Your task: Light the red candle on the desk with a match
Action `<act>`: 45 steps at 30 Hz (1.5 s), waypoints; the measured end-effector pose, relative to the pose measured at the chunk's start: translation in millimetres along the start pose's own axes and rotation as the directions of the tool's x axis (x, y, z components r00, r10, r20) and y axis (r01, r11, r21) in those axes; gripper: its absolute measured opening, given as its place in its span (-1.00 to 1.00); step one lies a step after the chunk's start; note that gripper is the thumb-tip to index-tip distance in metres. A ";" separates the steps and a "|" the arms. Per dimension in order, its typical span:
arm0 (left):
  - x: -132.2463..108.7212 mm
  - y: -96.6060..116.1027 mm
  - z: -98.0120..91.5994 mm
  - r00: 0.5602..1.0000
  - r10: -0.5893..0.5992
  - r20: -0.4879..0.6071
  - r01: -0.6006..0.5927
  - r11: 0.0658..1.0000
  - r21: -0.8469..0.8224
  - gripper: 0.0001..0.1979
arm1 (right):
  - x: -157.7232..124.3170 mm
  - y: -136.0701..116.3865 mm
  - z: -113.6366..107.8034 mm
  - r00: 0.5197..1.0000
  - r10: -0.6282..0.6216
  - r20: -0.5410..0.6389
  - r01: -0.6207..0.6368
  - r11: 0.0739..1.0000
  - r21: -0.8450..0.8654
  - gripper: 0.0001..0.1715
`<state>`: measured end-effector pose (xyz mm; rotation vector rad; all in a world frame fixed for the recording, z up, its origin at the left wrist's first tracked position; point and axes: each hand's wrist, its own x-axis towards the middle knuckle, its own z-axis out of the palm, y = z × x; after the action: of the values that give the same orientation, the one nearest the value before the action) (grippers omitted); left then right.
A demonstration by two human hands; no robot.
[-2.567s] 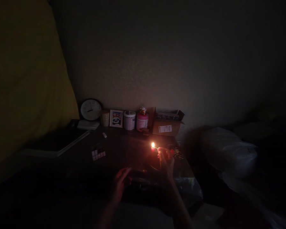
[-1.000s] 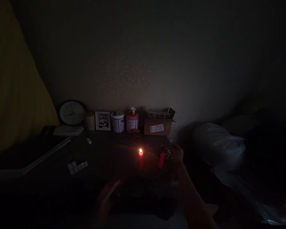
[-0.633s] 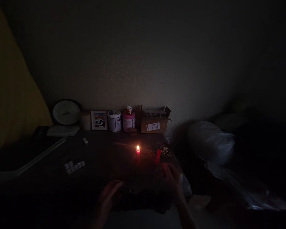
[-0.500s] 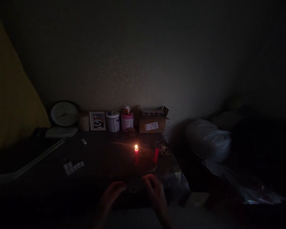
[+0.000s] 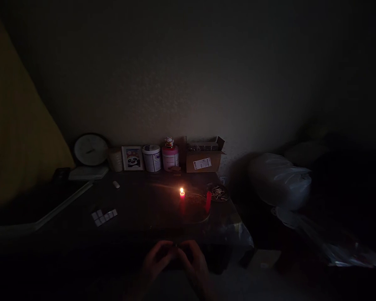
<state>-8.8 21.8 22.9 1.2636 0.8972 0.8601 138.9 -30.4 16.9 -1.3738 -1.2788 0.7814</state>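
Close together at the table's front edge are my left hand and my right hand, fingertips meeting. Both are closed in a pinch around something small and dark that the dim light hides. Beyond them a lit red candle stands upright on the dark table. To its right, an unlit red candle stands at the edge of a round dish. Behind that one lies a dark plate of matchsticks.
Along the wall stand a round clock, a panda picture frame, a white tin, a pink-lidded tin bearing a figurine, and a cardboard box. White blocks lie at left. A plastic bag sits at right.
My hands have come together from being apart, the left moving right and the right slightly left. The whole view has shifted slightly. The candle still burns.
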 end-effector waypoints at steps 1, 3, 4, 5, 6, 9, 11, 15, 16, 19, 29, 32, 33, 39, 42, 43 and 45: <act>1.1 -3.1 -2.0 1.000 0.012 0.015 -0.012 1.000 -0.007 -0.68 | 0.4 1.2 0.7 1.000 -0.003 -0.004 0.002 1.000 -0.008 -0.75; 2.3 -6.2 -4.7 0.999 0.028 0.025 -0.028 1.000 -0.005 -0.68 | 0.9 3.0 1.8 1.000 -0.001 0.001 0.001 1.000 -0.021 -0.74; 2.3 -6.2 -5.2 0.999 0.028 0.031 -0.028 1.000 0.003 -0.68 | 1.0 3.3 2.0 1.000 0.004 0.010 -0.003 1.000 -0.025 -0.74; 2.0 -5.2 -5.1 0.999 0.025 0.030 -0.026 1.000 0.012 -0.68 | 1.0 3.2 2.1 1.000 0.007 0.020 -0.007 1.000 -0.030 -0.74; 1.5 -3.6 -4.7 0.999 0.023 0.023 -0.023 1.000 0.018 -0.68 | 0.9 2.7 2.0 1.000 0.010 0.030 -0.009 0.999 -0.034 -0.74; -0.4 0.9 -3.2 1.000 0.022 0.019 -0.022 1.000 0.001 -0.67 | 0.1 -0.3 1.6 0.998 0.023 0.066 -0.021 0.999 -0.030 -0.73; -1.0 1.2 -3.5 0.999 0.028 0.022 -0.028 0.999 -0.018 -0.67 | -0.3 -2.0 1.7 0.996 0.023 0.082 -0.022 1.000 -0.012 -0.74; 0.1 -3.4 -7.4 0.999 0.047 0.024 -0.047 0.999 -0.008 -0.65 | 0.0 -2.0 3.0 0.996 -0.008 0.087 0.007 1.000 0.007 -0.79; 0.5 -4.3 -8.3 0.998 0.052 0.025 -0.053 0.999 0.004 -0.65 | 0.2 -1.4 3.5 0.996 -0.019 0.086 0.018 1.000 0.003 -0.79; 1.6 -4.9 -9.0 0.998 0.050 0.049 -0.052 0.998 0.032 -0.67 | 1.2 0.5 5.2 0.996 -0.036 0.079 0.037 0.999 -0.015 -0.81; 6.7 -11.1 -10.0 0.996 0.055 0.072 -0.057 0.998 0.019 -0.62 | 0.7 -3.6 4.5 0.996 -0.042 0.079 0.048 0.995 -0.085 -0.79; 9.0 -12.2 -11.0 0.997 0.071 0.024 -0.071 0.997 -0.026 -0.60 | -0.2 -9.4 2.7 0.998 -0.027 0.061 0.030 0.999 -0.045 -0.80; 8.9 -11.7 -11.1 0.998 0.054 -0.011 -0.055 0.998 -0.038 -0.60 | -0.3 -11.0 2.3 0.998 -0.018 0.055 0.020 0.999 -0.026 -0.79; 1.6 -11.6 -10.2 0.966 -0.182 -0.186 0.142 0.967 -0.210 -0.59 | -0.8 -10.9 3.1 0.997 -0.017 0.079 0.011 0.997 0.074 -0.78; -1.0 -14.9 -8.4 0.955 -0.271 -0.123 0.206 0.900 -0.385 -0.64 | -1.8 -7.0 5.3 0.994 -0.071 0.085 0.065 0.995 0.070 -0.77; -1.2 -15.5 -7.6 0.953 -0.295 -0.071 0.237 0.871 -0.431 -0.67 | -2.3 -6.2 6.1 0.992 -0.087 0.094 0.080 0.994 0.076 -0.76; -1.4 -15.5 -6.2 0.948 -0.316 0.037 0.294 0.825 -0.483 -0.73 | -3.4 -6.4 7.4 0.987 -0.109 0.116 0.098 0.991 0.096 -0.75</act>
<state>-14.3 21.4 7.2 0.6430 0.8243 0.7918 129.5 -32.6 20.7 -1.1931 -1.3810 0.8509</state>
